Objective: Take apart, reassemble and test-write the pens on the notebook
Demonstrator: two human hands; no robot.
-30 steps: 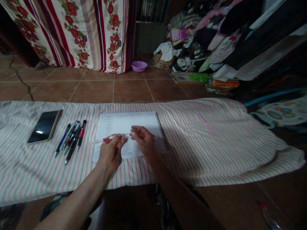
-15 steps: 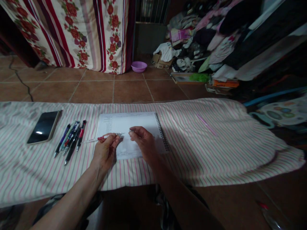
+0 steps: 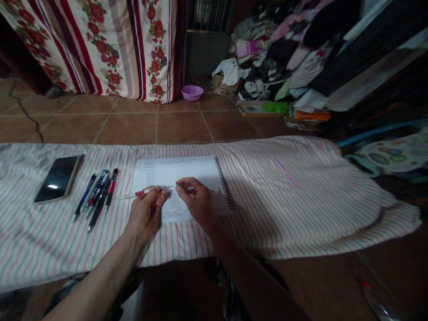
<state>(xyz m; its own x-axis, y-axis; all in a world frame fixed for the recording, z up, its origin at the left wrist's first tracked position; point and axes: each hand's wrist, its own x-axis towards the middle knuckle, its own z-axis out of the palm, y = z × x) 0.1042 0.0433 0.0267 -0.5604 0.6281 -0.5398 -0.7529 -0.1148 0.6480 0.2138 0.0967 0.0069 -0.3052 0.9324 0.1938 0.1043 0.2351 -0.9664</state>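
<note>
Tiled floor (image 3: 133, 127) extends beyond a long counter (image 3: 261, 156), which is covered by a striped cloth (image 3: 321, 223); a floral curtain (image 3: 123, 49) hangs at upper left, and piled clothes (image 3: 281, 49) lie at upper right. An open spiral notebook (image 3: 187, 167) rests on the cloth, its binding along the right edge. Above its page, the left hand (image 3: 147, 207) pinches a red-and-white pen (image 3: 129, 195) between thumb and fingers, the slender tip directed toward the right hand (image 3: 197, 196). The latter, thumb and forefinger pressed together, pinches a small pale piece (image 3: 177, 184); whether this touches the tip cannot be told. A dark-screened phone (image 3: 58, 178) lies at far left, beside a cluster of pens (image 3: 96, 191). A thin pink stick (image 3: 286, 174) lies alone, right of the notebook.
</note>
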